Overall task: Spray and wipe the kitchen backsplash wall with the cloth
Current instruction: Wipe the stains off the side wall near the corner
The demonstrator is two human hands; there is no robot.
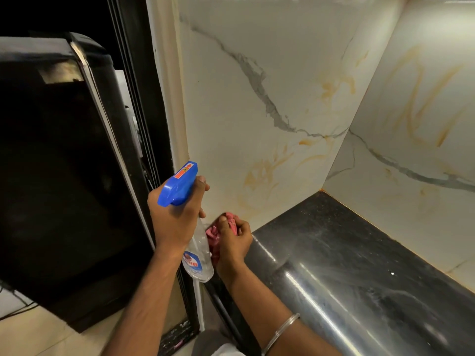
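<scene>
The left hand [174,214] is wrapped around the neck of a clear spray bottle [196,253], its blue trigger head [178,185] pointing up and to the right toward the backsplash wall [257,98]; a fingertip shows just beyond the nozzle end. The bottle body hangs below the hand, its label facing the camera. The right hand [232,242] is clenched on a bunched pink cloth [218,233], pressing it against the lowest part of the wall at its left edge, where the wall meets the dark polished surface [347,265]. The two hands sit close together, the bottle just left of the cloth. A thin metal bangle [281,330] circles the right forearm. The wall is white marble-patterned tile with grey veins and yellow-orange streaks, continuing round the corner onto the adjoining panel [411,137] at right. A black appliance [64,176] stands to the left of the wall.
</scene>
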